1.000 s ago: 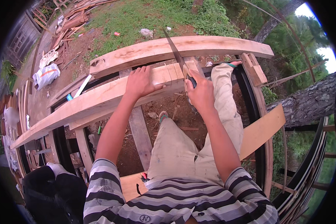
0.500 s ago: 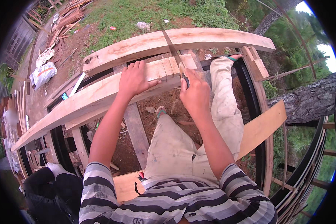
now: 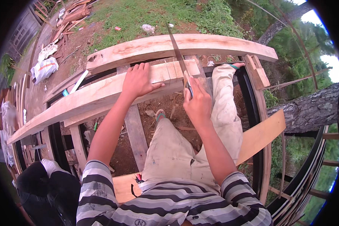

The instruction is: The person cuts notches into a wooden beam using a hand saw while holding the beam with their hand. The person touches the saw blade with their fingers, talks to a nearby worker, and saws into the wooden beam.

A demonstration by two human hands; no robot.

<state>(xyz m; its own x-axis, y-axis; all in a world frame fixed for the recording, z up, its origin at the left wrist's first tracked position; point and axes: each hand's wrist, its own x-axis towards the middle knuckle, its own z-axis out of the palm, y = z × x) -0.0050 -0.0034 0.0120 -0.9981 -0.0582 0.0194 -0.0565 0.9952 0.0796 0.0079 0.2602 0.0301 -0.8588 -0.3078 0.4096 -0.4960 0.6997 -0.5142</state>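
Observation:
A long squared wooden beam [image 3: 90, 94] lies across the trestle in front of me. My left hand [image 3: 137, 83] holds it down, fingers bunched over its far edge and thumb stretched toward the right. My right hand [image 3: 199, 102] is wrapped around the handle of a hand saw [image 3: 176, 49]. The saw's blade crosses the beam near its right end and points away from me, over a second beam behind. Left of the blade, narrow lines or cuts run across the wood. The blade's lower edge at the wood is hard to make out.
The thick second beam [image 3: 120, 58] lies beyond the first. My bent right leg [image 3: 228, 101] rests up at the frame's right side, near a tilted plank [image 3: 261, 139]. Another person's dark-clothed knees [image 3: 49, 188] show at lower left. White sacks [image 3: 44, 69] and stacked boards lie farther left.
My right hand and the saw have come slightly toward me along the cut. The left hand stays in place on the beam. The whole view has shifted a little.

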